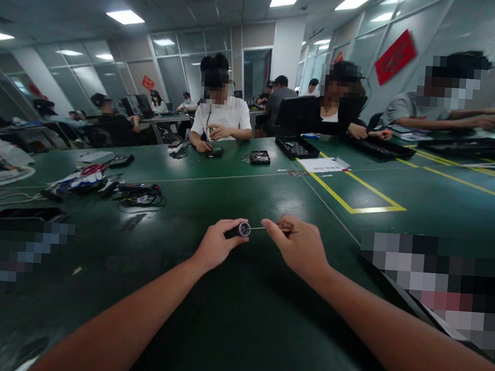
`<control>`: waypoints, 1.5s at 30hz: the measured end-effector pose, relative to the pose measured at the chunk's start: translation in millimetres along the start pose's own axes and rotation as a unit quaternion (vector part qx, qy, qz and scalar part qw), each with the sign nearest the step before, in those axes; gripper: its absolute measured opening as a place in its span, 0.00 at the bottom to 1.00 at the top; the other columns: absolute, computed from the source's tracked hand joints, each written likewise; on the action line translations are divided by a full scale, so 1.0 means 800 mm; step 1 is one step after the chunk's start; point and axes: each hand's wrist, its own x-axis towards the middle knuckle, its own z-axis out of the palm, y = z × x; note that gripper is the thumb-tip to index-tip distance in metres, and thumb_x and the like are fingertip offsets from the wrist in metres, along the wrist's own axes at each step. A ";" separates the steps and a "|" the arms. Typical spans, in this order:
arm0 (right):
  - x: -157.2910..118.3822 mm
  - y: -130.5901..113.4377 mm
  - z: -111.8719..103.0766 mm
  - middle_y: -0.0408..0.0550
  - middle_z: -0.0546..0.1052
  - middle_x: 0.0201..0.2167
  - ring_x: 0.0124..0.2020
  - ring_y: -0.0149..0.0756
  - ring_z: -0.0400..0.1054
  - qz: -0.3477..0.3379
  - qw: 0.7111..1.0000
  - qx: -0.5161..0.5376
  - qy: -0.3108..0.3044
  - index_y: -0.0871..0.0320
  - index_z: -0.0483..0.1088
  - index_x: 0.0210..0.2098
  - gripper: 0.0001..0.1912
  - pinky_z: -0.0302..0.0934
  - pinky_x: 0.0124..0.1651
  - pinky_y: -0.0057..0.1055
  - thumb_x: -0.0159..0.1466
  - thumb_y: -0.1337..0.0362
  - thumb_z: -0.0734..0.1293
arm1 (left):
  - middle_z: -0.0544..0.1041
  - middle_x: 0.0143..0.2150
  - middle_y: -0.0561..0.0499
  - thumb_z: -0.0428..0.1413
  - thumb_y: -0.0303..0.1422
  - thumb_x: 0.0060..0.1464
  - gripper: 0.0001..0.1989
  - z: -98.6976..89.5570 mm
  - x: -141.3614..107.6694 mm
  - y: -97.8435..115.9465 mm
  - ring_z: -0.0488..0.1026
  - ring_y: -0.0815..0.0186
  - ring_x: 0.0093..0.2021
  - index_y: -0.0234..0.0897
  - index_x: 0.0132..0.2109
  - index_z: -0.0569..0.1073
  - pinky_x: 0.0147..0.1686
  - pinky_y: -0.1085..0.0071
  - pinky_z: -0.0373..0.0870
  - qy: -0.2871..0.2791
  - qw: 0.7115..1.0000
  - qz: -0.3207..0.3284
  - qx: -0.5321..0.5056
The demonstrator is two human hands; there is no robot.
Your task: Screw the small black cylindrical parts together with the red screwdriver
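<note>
As I look down over the green worktop [273, 300], my left hand [219, 244] is closed round a dark cylinder [243, 229], its round end facing me. My right hand [302, 247] grips a brown handle [286, 227] whose thin shaft [258, 228] points at that end, above the worktop's near middle, well apart from the cables [143, 194] toward the left edge.

My left arm [136, 319] reaches in bare from 7 o'clock, and my right arm [390, 331], also bare, from 4 o'clock. My left grip [223, 241] is closed in a pinch, its fingertips towards 3 o'clock. My right grip [300, 246] sits just beside it, fingers curled, thumb stretched towards 10 o'clock. My grips are apart.
</note>
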 end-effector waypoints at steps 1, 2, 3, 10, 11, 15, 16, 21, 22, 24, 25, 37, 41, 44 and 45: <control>0.000 0.000 0.000 0.39 0.68 0.16 0.18 0.31 0.61 0.001 1.000 0.006 -0.010 0.55 0.68 0.23 0.22 0.52 0.24 0.30 0.66 0.47 0.66 | 0.78 0.55 0.49 0.66 0.29 0.53 0.22 0.000 0.000 0.000 0.72 0.56 0.58 0.46 0.55 0.78 0.63 0.55 0.61 0.001 1.000 -0.003 -0.003; 0.000 -0.001 -0.001 0.40 0.71 0.18 0.19 0.32 0.64 0.002 1.000 0.018 -0.021 0.55 0.69 0.25 0.19 0.54 0.25 0.30 0.67 0.49 0.66 | 0.78 0.54 0.49 0.66 0.28 0.53 0.22 0.000 0.001 0.000 0.72 0.56 0.58 0.46 0.55 0.78 0.63 0.55 0.61 0.001 1.000 -0.005 -0.006; -0.001 -0.001 -0.001 0.42 0.74 0.21 0.22 0.33 0.67 0.000 0.999 0.034 -0.033 0.55 0.71 0.29 0.16 0.57 0.27 0.30 0.67 0.51 0.66 | 0.78 0.54 0.48 0.66 0.28 0.53 0.22 0.000 0.001 0.000 0.72 0.56 0.58 0.46 0.55 0.78 0.63 0.55 0.62 0.002 1.000 -0.008 -0.008; -0.004 -0.008 -0.003 0.45 0.78 0.31 0.33 0.37 0.72 -0.046 0.989 0.090 -0.108 0.54 0.72 0.37 0.07 0.63 0.37 0.34 0.68 0.61 0.64 | 0.79 0.54 0.48 0.65 0.28 0.53 0.21 -0.002 0.002 -0.001 0.73 0.56 0.57 0.44 0.55 0.78 0.63 0.55 0.62 0.018 0.999 -0.017 -0.023; -0.004 -0.008 -0.003 0.44 0.77 0.31 0.31 0.36 0.71 -0.046 0.989 0.086 -0.111 0.55 0.72 0.37 0.08 0.62 0.36 0.33 0.69 0.59 0.64 | 0.79 0.54 0.47 0.65 0.28 0.53 0.21 -0.002 0.001 0.000 0.73 0.56 0.57 0.44 0.55 0.78 0.62 0.55 0.63 0.018 0.999 -0.017 -0.021; -0.005 0.000 0.001 0.44 0.74 0.26 0.28 0.36 0.69 -0.023 0.989 0.103 -0.106 0.55 0.74 0.35 0.23 0.58 0.31 0.32 0.73 0.49 0.55 | 0.79 0.52 0.49 0.66 0.29 0.53 0.21 -0.001 -0.001 0.004 0.72 0.55 0.56 0.47 0.54 0.78 0.60 0.53 0.63 -0.005 1.000 0.011 0.028; -0.005 0.002 0.003 0.44 0.73 0.24 0.27 0.35 0.69 -0.012 0.988 0.114 -0.099 0.55 0.74 0.34 0.27 0.58 0.31 0.32 0.73 0.47 0.52 | 0.79 0.51 0.49 0.67 0.30 0.53 0.20 0.000 -0.001 0.005 0.72 0.55 0.55 0.48 0.53 0.78 0.60 0.52 0.62 -0.014 0.999 0.020 0.046; -0.007 0.009 0.010 0.45 0.73 0.23 0.27 0.37 0.70 0.050 0.987 0.134 -0.075 0.55 0.77 0.32 0.32 0.59 0.33 0.33 0.72 0.42 0.52 | 0.80 0.51 0.50 0.67 0.32 0.53 0.19 0.001 0.000 0.008 0.72 0.54 0.55 0.49 0.52 0.79 0.60 0.51 0.61 -0.027 0.996 0.037 0.081; -0.007 0.009 0.010 0.45 0.74 0.24 0.29 0.38 0.71 0.059 0.986 0.137 -0.077 0.55 0.77 0.32 0.31 0.59 0.34 0.33 0.72 0.42 0.53 | 0.80 0.51 0.50 0.67 0.32 0.53 0.19 0.001 0.000 0.008 0.72 0.54 0.55 0.49 0.53 0.79 0.59 0.52 0.61 -0.024 0.996 0.037 0.080; -0.006 0.008 0.010 0.46 0.77 0.27 0.32 0.40 0.73 0.068 0.984 0.143 -0.079 0.55 0.78 0.33 0.29 0.60 0.35 0.33 0.72 0.43 0.55 | 0.80 0.50 0.50 0.67 0.32 0.53 0.20 0.001 0.000 0.008 0.72 0.55 0.55 0.49 0.53 0.79 0.59 0.52 0.61 -0.024 0.996 0.037 0.080; -0.005 0.007 0.010 0.46 0.78 0.28 0.34 0.41 0.74 0.071 0.984 0.144 -0.077 0.55 0.78 0.34 0.28 0.60 0.36 0.34 0.72 0.44 0.55 | 0.80 0.50 0.50 0.68 0.31 0.53 0.20 0.001 0.000 0.009 0.72 0.55 0.55 0.49 0.53 0.79 0.59 0.52 0.61 -0.024 0.996 0.036 0.080; -0.008 -0.006 0.007 0.37 0.68 0.23 0.21 0.32 0.62 0.095 0.977 0.185 -0.045 0.54 0.67 0.46 0.11 0.54 0.24 0.30 0.67 0.56 0.63 | 0.80 0.50 0.50 0.67 0.31 0.53 0.19 0.000 -0.001 0.013 0.72 0.55 0.55 0.49 0.52 0.79 0.62 0.48 0.58 -0.039 0.994 0.034 0.092; -0.008 -0.007 0.005 0.42 0.74 0.28 0.26 0.34 0.68 0.076 0.986 0.143 -0.035 0.54 0.68 0.44 0.11 0.59 0.29 0.31 0.66 0.56 0.66 | 0.79 0.51 0.50 0.67 0.29 0.52 0.21 0.000 0.000 0.003 0.73 0.55 0.55 0.48 0.54 0.78 0.60 0.54 0.64 0.001 0.999 0.012 0.052; -0.005 -0.004 0.004 0.47 0.77 0.34 0.35 0.38 0.73 0.054 0.990 0.129 -0.030 0.55 0.69 0.42 0.09 0.64 0.38 0.34 0.66 0.57 0.66 | 0.79 0.52 0.49 0.67 0.29 0.53 0.21 0.000 0.001 -0.001 0.72 0.56 0.56 0.48 0.54 0.78 0.61 0.55 0.63 0.022 0.999 -0.004 0.038; -0.004 -0.003 0.004 0.47 0.78 0.35 0.37 0.39 0.74 0.048 0.990 0.126 -0.032 0.55 0.69 0.41 0.09 0.64 0.40 0.35 0.66 0.57 0.65 | 0.79 0.53 0.50 0.67 0.29 0.53 0.21 0.000 0.001 -0.002 0.72 0.56 0.56 0.48 0.54 0.78 0.61 0.55 0.63 0.026 0.999 -0.007 0.036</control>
